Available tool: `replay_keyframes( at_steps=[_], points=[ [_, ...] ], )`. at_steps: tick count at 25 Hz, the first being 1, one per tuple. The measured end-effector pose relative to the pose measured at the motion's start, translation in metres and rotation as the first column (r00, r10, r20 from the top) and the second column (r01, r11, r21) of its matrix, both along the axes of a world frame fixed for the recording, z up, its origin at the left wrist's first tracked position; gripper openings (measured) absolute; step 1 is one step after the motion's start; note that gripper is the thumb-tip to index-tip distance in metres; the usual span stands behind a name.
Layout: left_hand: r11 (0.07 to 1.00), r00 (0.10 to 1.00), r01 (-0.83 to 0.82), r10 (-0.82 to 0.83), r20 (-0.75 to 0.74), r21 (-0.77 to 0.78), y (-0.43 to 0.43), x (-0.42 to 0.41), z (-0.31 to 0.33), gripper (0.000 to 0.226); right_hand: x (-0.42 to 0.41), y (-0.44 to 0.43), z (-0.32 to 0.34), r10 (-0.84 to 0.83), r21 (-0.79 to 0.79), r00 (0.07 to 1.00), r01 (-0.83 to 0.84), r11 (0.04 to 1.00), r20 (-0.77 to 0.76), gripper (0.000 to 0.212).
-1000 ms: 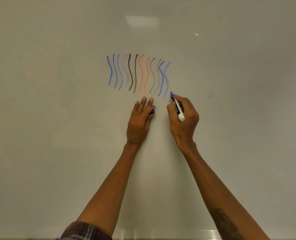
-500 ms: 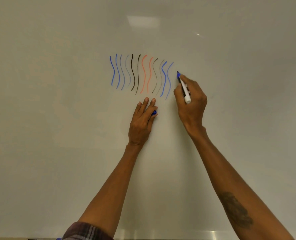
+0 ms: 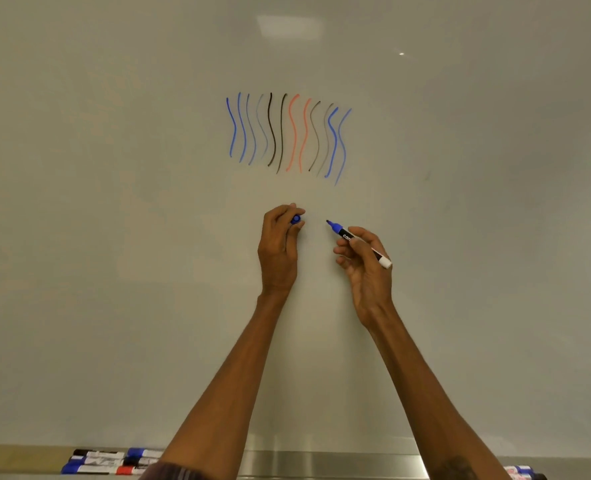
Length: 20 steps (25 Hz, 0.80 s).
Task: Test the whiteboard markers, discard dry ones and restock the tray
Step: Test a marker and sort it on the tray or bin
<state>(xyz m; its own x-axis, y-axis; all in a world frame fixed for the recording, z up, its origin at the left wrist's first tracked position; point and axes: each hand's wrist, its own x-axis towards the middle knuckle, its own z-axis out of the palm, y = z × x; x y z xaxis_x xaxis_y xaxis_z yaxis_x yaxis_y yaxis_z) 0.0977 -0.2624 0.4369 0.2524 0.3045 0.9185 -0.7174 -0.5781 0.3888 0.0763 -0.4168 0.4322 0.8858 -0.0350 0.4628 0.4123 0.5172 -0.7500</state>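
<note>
- Whiteboard (image 3: 114, 237), pale and glossy, fills the view. It carries 12 wavy test strokes (image 3: 287, 133): 6 blue, 2 black, 2 red and 2 faint dark grey. Several of the blue ones are pale.
- Right hand (image 3: 366, 268) pinches 1 uncapped blue whiteboard marker with a white barrel (image 3: 356, 242) at mid-barrel. The tip points left, below the strokes; contact with the board cannot be determined.
- Left hand (image 3: 278, 251) grips 1 small blue plastic cap (image 3: 295, 219) in curled fingers, near the tip and apart from it.
- Step in hand, as judged: writing test complete, recapping pending.
- Next move calls for aligning the tip with the cap opening and pressing until seated, then sorting the marker by stroke strength.
- Metal tray (image 3: 321, 462) runs along the lower edge and holds 2 groups of capped markers.
- Left marker group (image 3: 103, 462) shows at least 5, partly hidden by the forearm.
- Right marker group (image 3: 524, 472) is cropped; its count cannot be told.
</note>
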Motion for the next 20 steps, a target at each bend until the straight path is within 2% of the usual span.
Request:
replay_keyframes(
  at_steps=[2,4,6,9,12,20],
  points=[
    [0.989,0.997,0.064,-0.071,-0.042,-0.137,0.002,-0.016,-0.009,0.020,-0.007,0.010,-0.013,0.134,0.023,0.990,-0.133,0.991,-0.054,0.025],
    [0.938,0.977,0.150,-0.188,-0.096,-0.312,0.004,-0.029,-0.016,0.026,-0.014,0.022,-0.027,0.184,-0.022,0.980,-0.186,0.982,-0.076,0.029],
    [0.831,0.935,0.225,-0.330,-0.127,-0.509,0.008,-0.040,-0.025,0.034,-0.020,0.034,-0.039,0.212,-0.037,0.972,-0.216,0.976,-0.101,0.029],
    [0.695,0.894,0.245,-0.431,-0.119,-0.676,0.021,-0.048,-0.042,0.033,-0.028,0.049,-0.052,0.251,-0.025,0.958,-0.257,0.966,-0.138,0.025],
    [0.632,0.877,0.253,-0.469,-0.102,-0.733,0.032,-0.055,-0.057,0.028,-0.033,0.062,-0.060,0.270,-0.027,0.948,-0.278,0.960,-0.168,0.021],
    [0.657,0.876,0.183,-0.446,-0.182,-0.731,0.053,-0.072,-0.089,0.028,-0.044,0.092,-0.082,0.294,-0.079,0.936,-0.313,0.947,-0.192,0.026]
  ],
)
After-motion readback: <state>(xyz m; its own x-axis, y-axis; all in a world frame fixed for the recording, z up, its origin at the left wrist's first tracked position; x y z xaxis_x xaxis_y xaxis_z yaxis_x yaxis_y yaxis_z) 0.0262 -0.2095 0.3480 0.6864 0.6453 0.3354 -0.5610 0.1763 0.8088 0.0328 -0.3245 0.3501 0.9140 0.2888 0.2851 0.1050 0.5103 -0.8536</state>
